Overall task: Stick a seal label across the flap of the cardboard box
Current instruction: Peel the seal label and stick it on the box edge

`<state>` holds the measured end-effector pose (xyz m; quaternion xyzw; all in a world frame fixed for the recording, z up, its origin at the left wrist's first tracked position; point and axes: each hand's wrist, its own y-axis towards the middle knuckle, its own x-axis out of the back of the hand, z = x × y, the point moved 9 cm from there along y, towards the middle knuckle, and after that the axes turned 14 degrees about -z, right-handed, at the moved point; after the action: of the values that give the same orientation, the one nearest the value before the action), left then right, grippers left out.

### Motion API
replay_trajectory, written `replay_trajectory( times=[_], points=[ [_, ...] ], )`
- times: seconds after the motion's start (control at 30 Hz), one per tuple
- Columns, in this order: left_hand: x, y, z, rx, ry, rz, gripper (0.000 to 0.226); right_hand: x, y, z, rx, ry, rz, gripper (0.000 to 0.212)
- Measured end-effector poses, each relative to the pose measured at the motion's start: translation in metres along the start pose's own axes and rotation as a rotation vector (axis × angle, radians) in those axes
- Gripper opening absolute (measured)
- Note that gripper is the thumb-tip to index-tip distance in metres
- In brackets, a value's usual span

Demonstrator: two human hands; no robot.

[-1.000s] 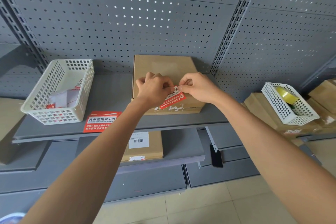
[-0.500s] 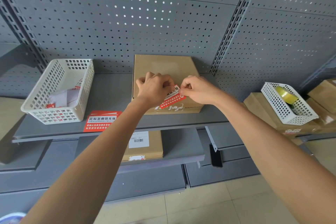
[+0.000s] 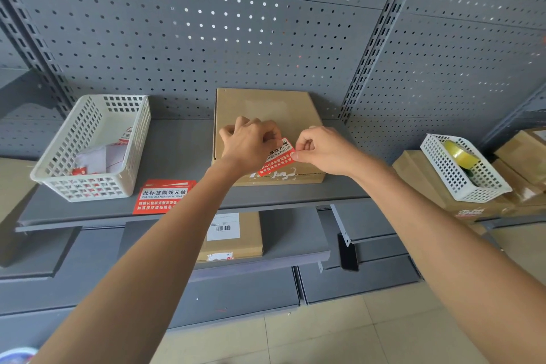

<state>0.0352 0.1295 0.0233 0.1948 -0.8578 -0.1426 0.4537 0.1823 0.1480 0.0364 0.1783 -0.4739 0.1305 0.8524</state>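
Both my hands pinch the seal label over the front edge of the cardboard box.

I see the cardboard box [image 3: 266,115] lying flat on the grey shelf [image 3: 183,151], back against the pegboard. The red-and-white seal label [image 3: 276,156] sits tilted across the box's near top edge, between my two hands. My left hand [image 3: 251,142] is curled nearly closed on the label's left end, knuckles up, resting on the box top. My right hand [image 3: 322,148] is closed in a thumb-and-forefinger pinch on the label's right corner. The label's lower end reaches the front face, just above torn white residue. A white basket [image 3: 88,151] stands well to the left, spare red labels [image 3: 162,196] near it.
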Motion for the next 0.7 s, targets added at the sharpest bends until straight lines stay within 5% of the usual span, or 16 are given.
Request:
replay_trajectory(
  times=[0.7],
  points=[
    [-0.002,0.000,0.003,0.003,-0.010,0.005,0.010,0.005,0.003,-0.013,-0.145,0.148,0.076,0.011]
  ],
)
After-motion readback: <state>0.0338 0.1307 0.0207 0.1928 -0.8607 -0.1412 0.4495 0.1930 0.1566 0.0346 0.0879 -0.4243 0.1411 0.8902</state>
